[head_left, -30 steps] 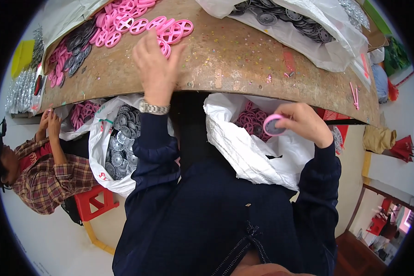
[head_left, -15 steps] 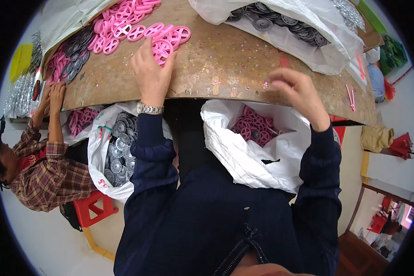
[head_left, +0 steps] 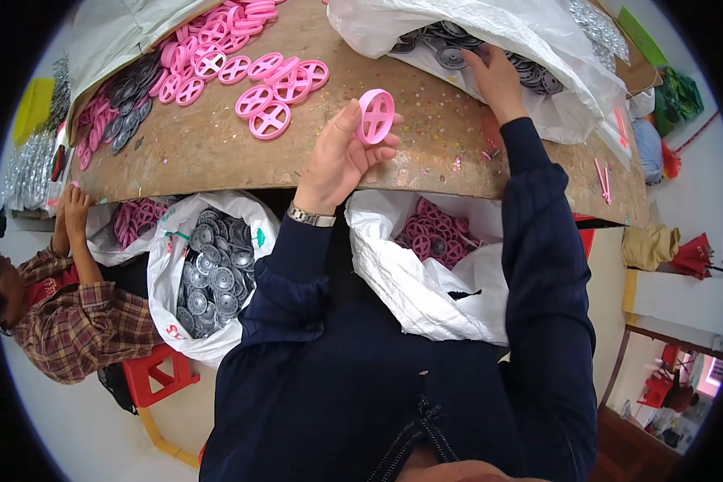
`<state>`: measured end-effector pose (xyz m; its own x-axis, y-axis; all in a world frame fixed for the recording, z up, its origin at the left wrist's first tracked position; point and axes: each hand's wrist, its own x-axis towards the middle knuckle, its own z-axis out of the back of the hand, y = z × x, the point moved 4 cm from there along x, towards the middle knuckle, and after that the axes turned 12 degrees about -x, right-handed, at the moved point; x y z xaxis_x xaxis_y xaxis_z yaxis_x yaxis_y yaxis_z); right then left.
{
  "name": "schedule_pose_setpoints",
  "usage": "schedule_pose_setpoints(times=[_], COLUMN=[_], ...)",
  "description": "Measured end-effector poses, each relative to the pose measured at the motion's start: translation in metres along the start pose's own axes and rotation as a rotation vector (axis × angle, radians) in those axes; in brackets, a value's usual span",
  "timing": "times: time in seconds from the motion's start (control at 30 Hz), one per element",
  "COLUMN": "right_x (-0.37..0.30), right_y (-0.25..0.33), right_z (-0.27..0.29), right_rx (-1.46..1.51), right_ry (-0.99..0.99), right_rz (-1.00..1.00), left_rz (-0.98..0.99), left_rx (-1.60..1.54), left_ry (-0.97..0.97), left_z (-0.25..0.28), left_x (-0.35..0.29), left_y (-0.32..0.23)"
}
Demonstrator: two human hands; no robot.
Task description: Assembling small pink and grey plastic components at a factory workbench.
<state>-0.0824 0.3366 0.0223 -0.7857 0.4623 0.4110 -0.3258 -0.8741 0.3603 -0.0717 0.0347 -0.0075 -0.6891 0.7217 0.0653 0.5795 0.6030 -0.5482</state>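
Left hand (head_left: 336, 157): grip closed, thumb and fingers around one pink wheel (head_left: 376, 117), raised over the desk (head_left: 426, 173) near its front edge.
Right hand (head_left: 500, 84): reaching over the desk, fingers bent down among grey discs (head_left: 451, 57); how far the grip is closed, and whether it has hold of one, I cannot tell.
Upper sack (head_left: 570, 108): white, its mouth turned toward the left hand, its lower lip resting on the desk.
Room between hands: a broad stretch of flecked wood from the held wheel to the upper sack.
Loose pink wheels (head_left: 270, 120): left of the held wheel, well back from the front edge.
Lower sack (head_left: 426, 297): below that edge, its mouth gaping upward around more pink wheels (head_left: 438, 233).
Right end: pink sticks (head_left: 603, 181) near the desk's edge.
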Motion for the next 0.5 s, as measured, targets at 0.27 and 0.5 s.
schedule_pose_setpoints(times=[0.27, 0.5], right_x=[0.016, -0.016], right_y=[-0.011, -0.007], right_z=[-0.031, -0.003], right_rx=[-0.002, 0.497], right_ry=[0.099, 0.102], right_rz=[-0.091, -0.138], left_rz=[0.082, 0.102], left_rx=[-0.197, -0.200], left_ry=[-0.001, 0.012], left_z=[0.012, 0.013], left_x=[0.003, 0.006], left_y=[0.008, 0.011])
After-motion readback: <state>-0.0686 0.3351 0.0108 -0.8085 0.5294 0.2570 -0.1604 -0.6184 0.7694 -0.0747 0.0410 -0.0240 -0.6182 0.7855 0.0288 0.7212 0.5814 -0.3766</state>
